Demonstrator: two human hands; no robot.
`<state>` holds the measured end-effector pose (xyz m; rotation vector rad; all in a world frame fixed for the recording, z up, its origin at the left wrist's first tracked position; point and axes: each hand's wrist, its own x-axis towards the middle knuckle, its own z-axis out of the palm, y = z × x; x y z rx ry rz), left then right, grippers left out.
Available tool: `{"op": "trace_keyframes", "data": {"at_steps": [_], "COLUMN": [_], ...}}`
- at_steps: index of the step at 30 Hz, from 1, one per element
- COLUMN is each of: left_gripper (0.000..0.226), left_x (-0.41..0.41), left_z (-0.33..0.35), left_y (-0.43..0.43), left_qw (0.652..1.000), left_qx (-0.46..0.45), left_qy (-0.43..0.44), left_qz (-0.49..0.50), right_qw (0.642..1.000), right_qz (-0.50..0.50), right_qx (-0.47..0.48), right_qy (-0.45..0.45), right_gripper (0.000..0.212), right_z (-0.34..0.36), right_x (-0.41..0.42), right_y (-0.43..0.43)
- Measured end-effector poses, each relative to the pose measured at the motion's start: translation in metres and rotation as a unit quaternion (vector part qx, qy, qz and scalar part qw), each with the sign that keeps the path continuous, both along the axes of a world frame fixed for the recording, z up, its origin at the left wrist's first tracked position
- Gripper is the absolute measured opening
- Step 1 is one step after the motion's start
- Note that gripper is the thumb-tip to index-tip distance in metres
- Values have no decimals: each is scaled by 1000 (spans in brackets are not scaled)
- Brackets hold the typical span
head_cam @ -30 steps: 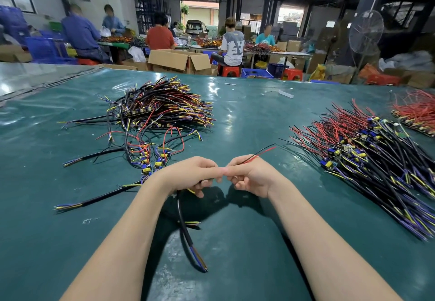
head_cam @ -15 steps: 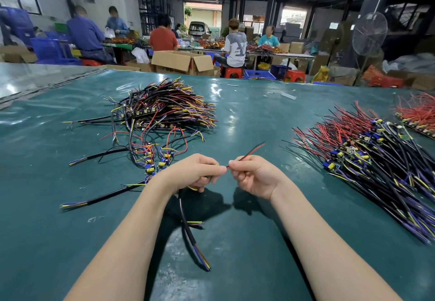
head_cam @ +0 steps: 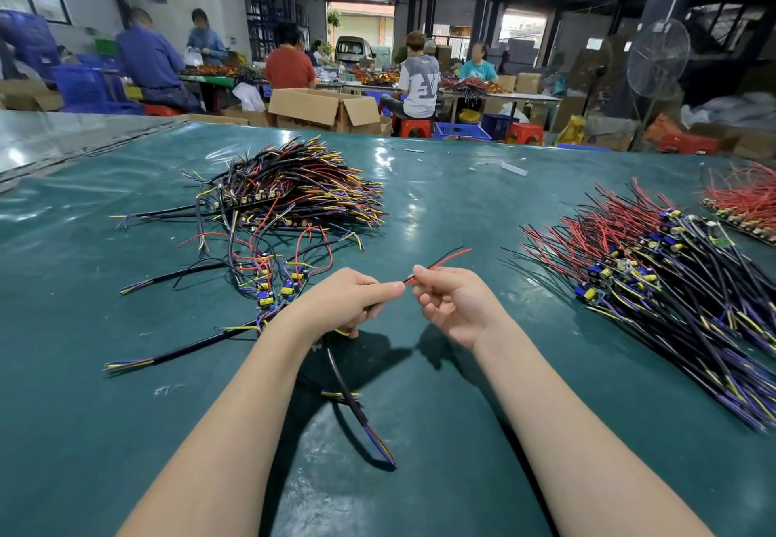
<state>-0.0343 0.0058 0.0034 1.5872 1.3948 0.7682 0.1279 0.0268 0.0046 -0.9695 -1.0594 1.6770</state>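
Note:
My left hand (head_cam: 344, 301) grips a wire assembly over the green table (head_cam: 441, 200); its black cable (head_cam: 348, 394) hangs from under the hand and ends in blue and yellow strands near me. My right hand (head_cam: 451, 303) pinches the thin red and black wire pair (head_cam: 441, 261) that leads out of my left hand's fingertips and points up to the right. The part held inside my left fist is hidden.
A tangled pile of wired small boards (head_cam: 289, 196) lies at the left, with loose assemblies (head_cam: 268, 284) just beyond my left hand. A neat row of assemblies (head_cam: 655, 280) fans along the right, red wires (head_cam: 743, 196) beyond it. Several people work at tables (head_cam: 499, 95) behind.
My hands have drawn a little apart, so more of the red and black pair shows between them. The wire tips now point further right.

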Motion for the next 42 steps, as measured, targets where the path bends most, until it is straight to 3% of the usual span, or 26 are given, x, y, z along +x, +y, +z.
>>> {"op": "trace_keyframes", "data": {"at_steps": [8, 14, 26, 35, 42], "left_gripper": [51, 50, 47, 50, 44], "left_x": [3, 7, 7, 6, 12], "left_z": [1, 4, 7, 9, 8], "left_y": [0, -3, -5, -7, -5], "left_qw": [999, 998, 999, 998, 998], "left_qx": [-21, -22, -38, -40, -35], "left_qy": [40, 52, 35, 45, 53], "left_qz": [13, 12, 2, -10, -12], "right_qw": [985, 967, 946, 971, 952], "right_qz": [-148, -228, -263, -217, -217], "right_qx": [13, 103, 190, 68, -30], "right_qy": [89, 52, -16, 79, 214], "right_gripper": [20, 23, 23, 25, 26], "right_z": [3, -2, -7, -1, 4], "right_x": [10, 12, 11, 20, 19], "right_y": [6, 10, 13, 14, 15]}}
